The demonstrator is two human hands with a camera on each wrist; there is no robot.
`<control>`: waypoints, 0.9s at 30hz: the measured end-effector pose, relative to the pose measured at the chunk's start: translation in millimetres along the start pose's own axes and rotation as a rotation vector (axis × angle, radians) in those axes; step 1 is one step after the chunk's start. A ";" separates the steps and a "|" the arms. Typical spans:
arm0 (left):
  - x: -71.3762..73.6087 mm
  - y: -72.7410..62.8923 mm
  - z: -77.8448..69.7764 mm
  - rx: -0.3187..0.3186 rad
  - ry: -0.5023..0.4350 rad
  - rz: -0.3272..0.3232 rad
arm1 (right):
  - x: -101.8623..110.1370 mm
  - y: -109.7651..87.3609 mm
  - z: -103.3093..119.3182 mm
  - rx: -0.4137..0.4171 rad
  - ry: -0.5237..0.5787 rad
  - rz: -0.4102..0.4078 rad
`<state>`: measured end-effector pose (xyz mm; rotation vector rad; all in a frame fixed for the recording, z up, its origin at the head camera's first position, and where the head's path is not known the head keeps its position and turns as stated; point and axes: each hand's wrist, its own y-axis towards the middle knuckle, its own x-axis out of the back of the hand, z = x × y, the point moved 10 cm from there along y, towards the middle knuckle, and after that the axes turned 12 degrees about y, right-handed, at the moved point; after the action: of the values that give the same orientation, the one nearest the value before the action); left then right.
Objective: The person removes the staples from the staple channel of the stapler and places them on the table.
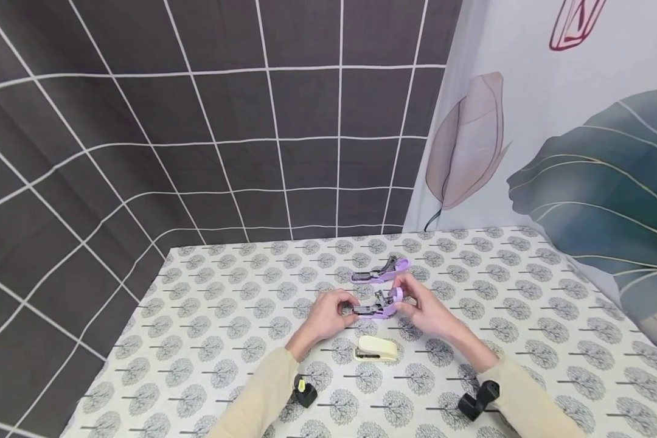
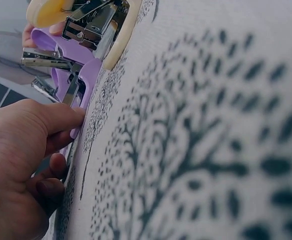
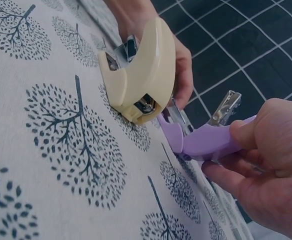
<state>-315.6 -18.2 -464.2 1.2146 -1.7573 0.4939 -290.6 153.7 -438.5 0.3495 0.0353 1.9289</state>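
Observation:
A purple stapler [image 1: 384, 314] lies opened up between my two hands, its top swung back and its metal inside exposed. My left hand [image 1: 324, 315] pinches the front end of its base, thumb against the edge in the left wrist view. On the other side, my right hand [image 1: 426, 309] holds the raised purple top [image 3: 211, 141] between thumb and fingers. Nearer to me sits a cream stapler [image 1: 379, 347], closed, just in front of the purple one. A second purple stapler [image 1: 402, 264] rests farther back, also opened up.
A white cloth [image 1: 235, 377] printed with grey trees covers the table. Dark curtain with white grid lines [image 1: 301, 103] hangs behind and to the left. At the right is a pale curtain [image 1: 471, 182] with large leaves. Each wrist bears a small black camera.

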 end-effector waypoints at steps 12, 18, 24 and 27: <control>1.2 -1.2 -1.1 -0.009 -0.009 -0.013 | 16.7 -14.5 -24.1 -0.112 0.146 -0.038; 1.4 -1.5 -1.9 -0.013 -0.009 -0.015 | 19.8 -16.0 -30.0 -0.138 0.185 -0.042; 0.9 -0.4 -1.6 -0.018 -0.010 -0.018 | 21.2 -16.8 -30.7 -0.158 0.188 -0.053; 1.4 -0.3 -1.5 -0.018 -0.010 -0.021 | 21.3 -17.4 -31.0 -0.180 0.201 -0.060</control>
<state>-314.8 -17.9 -462.3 1.2237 -1.7516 0.4594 -290.0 184.2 -466.7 0.0339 0.0036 1.8852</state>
